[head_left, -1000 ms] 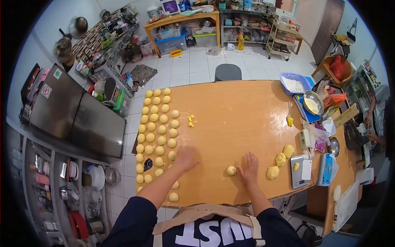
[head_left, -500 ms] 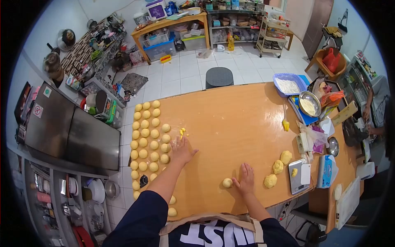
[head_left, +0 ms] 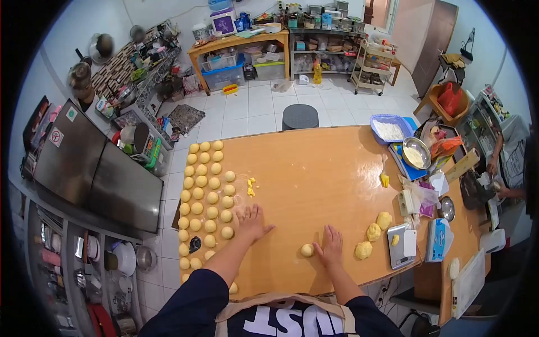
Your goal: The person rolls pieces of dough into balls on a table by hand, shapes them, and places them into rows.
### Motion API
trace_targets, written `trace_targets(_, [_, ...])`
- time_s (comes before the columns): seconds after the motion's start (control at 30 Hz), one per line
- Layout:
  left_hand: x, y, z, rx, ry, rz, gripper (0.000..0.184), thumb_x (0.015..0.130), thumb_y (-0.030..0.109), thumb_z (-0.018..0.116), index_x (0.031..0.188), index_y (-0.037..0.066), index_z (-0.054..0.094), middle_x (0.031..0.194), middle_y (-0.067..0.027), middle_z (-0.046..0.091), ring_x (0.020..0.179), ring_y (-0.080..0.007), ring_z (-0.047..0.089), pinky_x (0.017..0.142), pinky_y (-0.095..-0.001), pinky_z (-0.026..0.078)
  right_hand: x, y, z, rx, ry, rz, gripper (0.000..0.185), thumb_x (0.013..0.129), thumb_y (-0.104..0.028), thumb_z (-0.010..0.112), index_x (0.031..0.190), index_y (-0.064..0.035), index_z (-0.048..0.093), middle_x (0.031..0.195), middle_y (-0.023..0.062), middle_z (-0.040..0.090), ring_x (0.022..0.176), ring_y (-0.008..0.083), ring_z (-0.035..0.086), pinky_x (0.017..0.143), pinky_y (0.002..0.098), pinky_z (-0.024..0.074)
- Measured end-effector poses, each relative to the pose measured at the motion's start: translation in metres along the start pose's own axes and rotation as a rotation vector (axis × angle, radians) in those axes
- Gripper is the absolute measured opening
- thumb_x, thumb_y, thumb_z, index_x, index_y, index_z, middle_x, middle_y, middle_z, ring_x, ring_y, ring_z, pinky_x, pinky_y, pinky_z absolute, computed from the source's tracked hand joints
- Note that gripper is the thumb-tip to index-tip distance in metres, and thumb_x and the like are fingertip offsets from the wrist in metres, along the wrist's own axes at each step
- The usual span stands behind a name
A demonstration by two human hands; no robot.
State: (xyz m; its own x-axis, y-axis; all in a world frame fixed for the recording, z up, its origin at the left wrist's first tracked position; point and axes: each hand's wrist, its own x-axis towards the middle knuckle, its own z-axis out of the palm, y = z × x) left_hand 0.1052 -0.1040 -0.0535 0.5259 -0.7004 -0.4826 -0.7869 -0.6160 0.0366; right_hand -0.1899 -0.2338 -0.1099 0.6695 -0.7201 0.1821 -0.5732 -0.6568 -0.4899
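My left hand (head_left: 253, 224) lies open on the table with spread fingers, beside the rows of round dough balls (head_left: 226, 216). Just beyond its fingertips are small yellow pieces (head_left: 251, 187), too small to identify. My right hand (head_left: 331, 247) is also open, palm down, its thumb close to a single dough ball (head_left: 307, 250); whether they touch I cannot tell. To the right of that hand sit three larger, rougher dough lumps (head_left: 363, 250). A digital scale (head_left: 400, 259) with a small piece of dough (head_left: 395, 240) stands next to them.
At the table's right are a blue basket of flour (head_left: 389, 129), a metal bowl (head_left: 416, 153), a yellow-tipped brush (head_left: 384, 178) and a tissue pack (head_left: 438, 240). A dark stool (head_left: 300, 117) stands beyond the far edge. Another person's arm (head_left: 496, 151) shows at far right.
My left hand has drawn back toward me, away from the yellow pieces, which now show more fully. My right hand stays by the single dough ball. The camera view has tilted slightly.
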Motion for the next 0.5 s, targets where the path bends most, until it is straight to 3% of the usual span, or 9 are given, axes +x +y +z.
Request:
trace_targets(0.13, [-0.020,0.004,-0.015,0.047,-0.144,0.059,0.099,0.088,0.079,0.032,0.158,0.013,0.009,0.165,-0.0064,0.011,0.152,-0.0326,0.007,0.116,-0.0642,-0.007,0.000,-0.005,-0.006,0.025,-0.006,0.017,0.077,0.084,-0.041,0.069,0.146,-0.0061,0.038,0.147,0.0172,0.042,0.137,0.0336,0.038,0.118,0.0498,0.0240])
trace_targets(0.23, [-0.039,0.011,-0.042,-0.216,-0.382,0.209,0.095,0.091,0.079,0.023,0.158,0.014,0.007,0.163,-0.0043,0.022,0.152,-0.0316,0.009,0.117,-0.0611,-0.005,0.007,0.001,-0.006,0.196,0.006,0.103,0.067,0.089,-0.038,0.064,0.143,-0.0042,0.042,0.148,0.0174,0.041,0.138,0.0336,0.037,0.118,0.0468,0.0241])
trace_targets(0.33, [-0.086,0.031,-0.043,-1.217,-0.305,0.388,0.088,0.096,0.073,0.016,0.158,0.012,0.008,0.165,-0.0045,0.016,0.152,-0.0291,0.005,0.119,-0.0547,-0.003,0.029,-0.009,0.007,0.583,0.186,0.358,0.057,0.095,-0.035,0.057,0.141,-0.0029,0.046,0.149,0.0174,0.040,0.141,0.0331,0.034,0.118,0.0440,0.0236])
trace_targets(0.43, [-0.110,0.056,-0.029,-1.444,-0.306,0.541,0.091,0.094,0.074,0.010,0.158,0.010,-0.001,0.164,-0.0064,0.018,0.152,-0.0271,0.004,0.120,-0.0501,-0.001,0.042,-0.088,-0.028,0.718,0.239,0.043,0.055,0.100,-0.036,0.048,0.143,-0.0022,0.044,0.153,0.0178,0.036,0.144,0.0315,0.029,0.118,0.0423,0.0206])
trace_targets(0.5, [-0.133,0.082,-0.016,-1.479,-0.163,0.576,0.094,0.093,0.075,0.012,0.157,0.008,0.003,0.160,-0.0094,0.026,0.151,-0.0280,0.010,0.121,-0.0482,0.002,0.049,-0.126,-0.046,0.708,0.224,-0.099,0.053,0.101,-0.034,0.047,0.144,-0.0028,0.043,0.154,0.0182,0.035,0.144,0.0321,0.029,0.119,0.0423,0.0198])
